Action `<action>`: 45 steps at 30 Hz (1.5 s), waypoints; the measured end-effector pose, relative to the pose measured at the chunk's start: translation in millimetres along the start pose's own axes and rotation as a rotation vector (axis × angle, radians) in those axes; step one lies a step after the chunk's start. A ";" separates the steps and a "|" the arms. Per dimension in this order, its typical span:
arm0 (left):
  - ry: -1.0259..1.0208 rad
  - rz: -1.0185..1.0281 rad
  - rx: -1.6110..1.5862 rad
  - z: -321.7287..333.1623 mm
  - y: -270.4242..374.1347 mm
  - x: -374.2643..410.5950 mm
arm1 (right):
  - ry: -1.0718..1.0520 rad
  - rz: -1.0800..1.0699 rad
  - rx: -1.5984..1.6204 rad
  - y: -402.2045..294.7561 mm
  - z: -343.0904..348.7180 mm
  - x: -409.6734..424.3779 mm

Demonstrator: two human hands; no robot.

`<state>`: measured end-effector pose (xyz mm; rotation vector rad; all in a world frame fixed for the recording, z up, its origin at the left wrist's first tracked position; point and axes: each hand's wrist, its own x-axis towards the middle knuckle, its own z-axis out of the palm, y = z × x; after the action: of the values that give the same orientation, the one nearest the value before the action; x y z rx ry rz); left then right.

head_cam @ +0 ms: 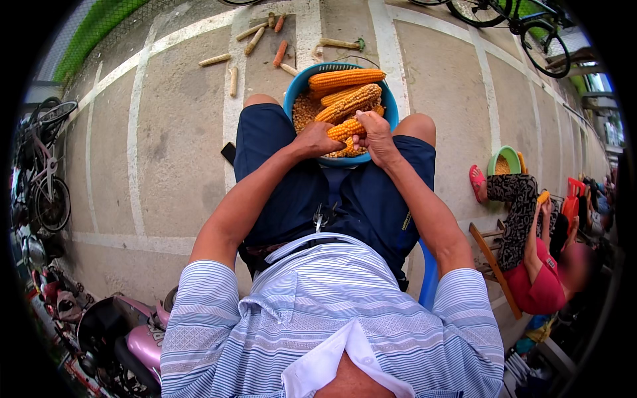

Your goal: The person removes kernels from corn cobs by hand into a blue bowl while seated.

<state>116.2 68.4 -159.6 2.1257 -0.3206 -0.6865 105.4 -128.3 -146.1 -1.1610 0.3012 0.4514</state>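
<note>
Between my knees sits a blue plastic basin (391,107) holding loose corn kernels (304,112) and several dried orange corn cobs (347,78). My left hand (319,139) grips the near end of one corn cob (343,130) over the basin's front part. At that cob's other end, my right hand (374,135) has its fingers and thumb closed around it. Just beyond lies a cob with some rows of kernels gone (350,103). Another cob, partly hidden by my hands, rests below the held one.
Stripped cobs (255,41) lie scattered on the concrete ground beyond the basin. A dark phone-like object (228,153) is by my left thigh. To the right, a seated person (537,278) holds a cob near a green basin (507,151). Bicycles (50,169) and a pink scooter (144,343) stand left.
</note>
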 end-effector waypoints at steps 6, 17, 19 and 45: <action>-0.002 -0.005 0.017 0.7 1.1 -0.3 | 0.045 -0.005 -0.030 1.8 0.7 0.1; -0.030 -0.036 0.044 -0.7 5.3 -0.7 | 0.055 0.009 0.007 4.4 -3.2 0.5; -0.041 -0.053 0.028 -1.9 4.0 -0.6 | 0.038 0.021 0.050 3.0 -2.1 0.6; -0.019 -0.009 -0.054 -1.5 1.6 -1.2 | -0.013 -0.006 0.059 -2.0 -3.3 -0.8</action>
<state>116.1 69.0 -157.2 2.0719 -0.2999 -0.7127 105.7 -132.1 -145.3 -1.1008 0.2983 0.4418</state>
